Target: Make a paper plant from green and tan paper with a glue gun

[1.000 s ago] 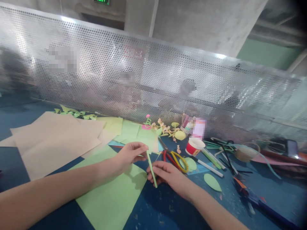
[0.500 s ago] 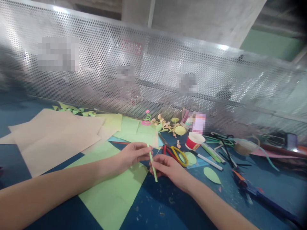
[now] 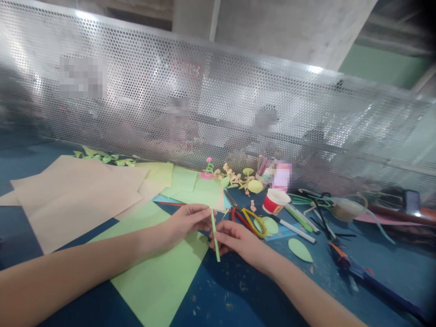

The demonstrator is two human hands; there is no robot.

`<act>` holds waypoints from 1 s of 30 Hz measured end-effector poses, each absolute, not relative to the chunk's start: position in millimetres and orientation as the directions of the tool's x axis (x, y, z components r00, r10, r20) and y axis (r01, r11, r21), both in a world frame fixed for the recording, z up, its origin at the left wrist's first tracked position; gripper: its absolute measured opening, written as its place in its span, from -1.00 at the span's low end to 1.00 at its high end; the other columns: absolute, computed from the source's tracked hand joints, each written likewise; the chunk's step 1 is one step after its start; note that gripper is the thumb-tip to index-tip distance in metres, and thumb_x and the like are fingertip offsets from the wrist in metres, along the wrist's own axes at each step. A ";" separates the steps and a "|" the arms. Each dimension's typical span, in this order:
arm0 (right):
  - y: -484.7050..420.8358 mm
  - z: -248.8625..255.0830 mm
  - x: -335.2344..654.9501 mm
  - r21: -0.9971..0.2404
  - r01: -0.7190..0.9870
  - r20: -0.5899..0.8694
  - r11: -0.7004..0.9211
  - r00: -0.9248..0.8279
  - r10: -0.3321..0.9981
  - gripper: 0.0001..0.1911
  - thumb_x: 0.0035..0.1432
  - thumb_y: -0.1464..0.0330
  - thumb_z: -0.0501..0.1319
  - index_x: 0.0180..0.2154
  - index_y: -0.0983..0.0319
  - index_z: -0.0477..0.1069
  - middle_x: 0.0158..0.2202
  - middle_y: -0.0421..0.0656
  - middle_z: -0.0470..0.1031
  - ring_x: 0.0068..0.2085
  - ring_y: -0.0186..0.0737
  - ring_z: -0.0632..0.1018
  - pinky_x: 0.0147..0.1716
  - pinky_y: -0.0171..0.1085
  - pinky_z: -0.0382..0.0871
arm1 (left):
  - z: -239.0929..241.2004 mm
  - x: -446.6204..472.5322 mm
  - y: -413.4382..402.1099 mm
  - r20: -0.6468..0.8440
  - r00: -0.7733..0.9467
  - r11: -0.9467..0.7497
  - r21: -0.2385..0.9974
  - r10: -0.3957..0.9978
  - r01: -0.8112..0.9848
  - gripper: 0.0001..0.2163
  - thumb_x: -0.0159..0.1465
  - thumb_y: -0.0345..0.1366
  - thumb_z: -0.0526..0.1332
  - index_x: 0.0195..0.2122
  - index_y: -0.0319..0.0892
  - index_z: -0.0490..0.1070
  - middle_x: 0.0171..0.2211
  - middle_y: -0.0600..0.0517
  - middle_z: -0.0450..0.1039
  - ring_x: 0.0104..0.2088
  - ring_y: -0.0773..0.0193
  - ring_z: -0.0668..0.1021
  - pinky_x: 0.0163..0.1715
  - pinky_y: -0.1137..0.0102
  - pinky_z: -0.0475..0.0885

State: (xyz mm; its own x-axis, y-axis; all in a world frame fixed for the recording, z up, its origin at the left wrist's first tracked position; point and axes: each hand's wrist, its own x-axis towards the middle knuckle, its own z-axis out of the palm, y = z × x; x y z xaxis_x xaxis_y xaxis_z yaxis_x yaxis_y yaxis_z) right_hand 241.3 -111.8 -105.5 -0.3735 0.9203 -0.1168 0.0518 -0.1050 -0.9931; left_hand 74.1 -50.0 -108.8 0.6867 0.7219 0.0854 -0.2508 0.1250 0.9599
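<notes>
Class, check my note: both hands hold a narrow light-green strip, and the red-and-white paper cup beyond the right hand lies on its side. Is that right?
Not quite: the head view shows the paper cup standing upright, beyond the right hand. That hand and the left hand do hold the narrow light-green strip.

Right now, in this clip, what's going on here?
A person is handling a thin green strip with both bare hands. The left hand pinches its upper end, while the right hand has its fingers at the lower part; whether they grip it is hard to tell. The strip slants above the blue table, near a large green sheet. Scissors, a red-and-white cup and a leaf-shaped green piece lie beyond or beside the right hand.
</notes>
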 end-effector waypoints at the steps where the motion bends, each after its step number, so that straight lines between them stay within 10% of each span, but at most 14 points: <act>1: -111.5 -105.8 241.7 -0.993 0.054 -0.119 -0.106 -0.378 0.918 -0.72 0.02 0.17 0.20 -0.37 0.26 0.30 -0.42 -0.22 0.44 -0.36 -0.36 0.48 -0.33 -0.33 0.37 | -108.6 74.0 -50.1 0.086 0.690 0.124 0.961 0.719 -0.249 -0.77 0.17 -0.17 0.16 -0.43 -0.27 0.42 -0.48 0.00 0.42 -0.45 0.32 0.46 -0.31 0.35 0.36; 30: -111.3 -109.3 238.8 -0.993 0.051 -0.115 -0.104 -0.314 0.943 -0.68 -0.06 0.16 0.25 -0.41 0.25 0.25 -0.50 -0.27 0.43 -0.45 -0.39 0.47 -0.42 -0.35 0.38 | -112.0 74.9 -49.9 0.059 0.683 0.055 0.988 0.728 -0.143 -0.77 0.11 -0.16 0.20 -0.36 -0.24 0.44 -0.46 0.01 0.41 -0.43 0.33 0.41 -0.34 0.43 0.27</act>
